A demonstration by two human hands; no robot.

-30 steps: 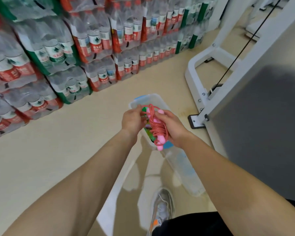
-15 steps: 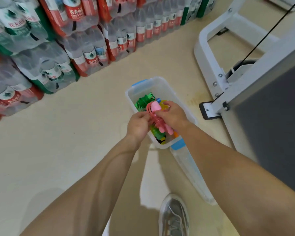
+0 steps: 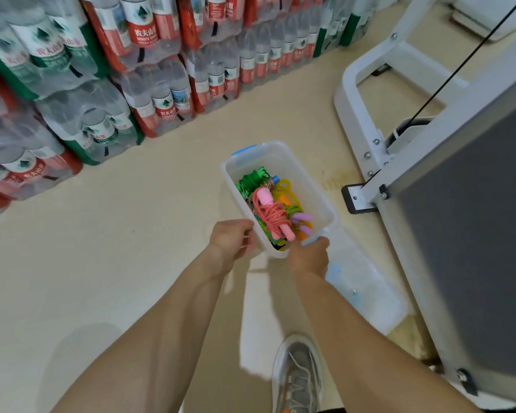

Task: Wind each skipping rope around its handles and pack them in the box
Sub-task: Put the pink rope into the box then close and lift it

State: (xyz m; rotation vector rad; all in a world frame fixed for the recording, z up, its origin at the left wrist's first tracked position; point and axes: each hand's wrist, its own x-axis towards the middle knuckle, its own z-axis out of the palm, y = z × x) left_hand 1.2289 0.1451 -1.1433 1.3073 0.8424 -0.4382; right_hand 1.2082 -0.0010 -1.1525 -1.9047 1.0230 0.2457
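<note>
Translucent white plastic box (image 3: 262, 160) with a blue latch (image 3: 244, 151) at its far end, standing uncovered on a beige floor (image 3: 131, 248), viewed from above. On top of the other contents lies the pink skipping rope (image 3: 273, 217): its cord is wound in several turns around the two pink handles, which lie side by side along the length of the box. Around and beneath it are a green rope (image 3: 252, 181) at the far left, a yellow rope (image 3: 284, 186) at the far right, and purple and orange handles (image 3: 303, 225) near the near right wall.

Left hand (image 3: 231, 238): at the near left corner of the box, against its outer wall, fingers curled; whether they grip the rim cannot be told. Right hand (image 3: 309, 257): at the near right corner, back of the hand toward the camera, fingertips hidden at the rim, so its hold cannot be told. Both hands are apart from the pink rope.

A clear lid (image 3: 367, 293) lies flat on the floor just beside the box, at its near right. Background: shrink-wrapped packs of water bottles (image 3: 161, 93) stacked along the left and far sides; a white metal frame (image 3: 349, 120) with a black cable (image 3: 461, 67) at right; a grey shoe (image 3: 297, 377) at the bottom edge.
</note>
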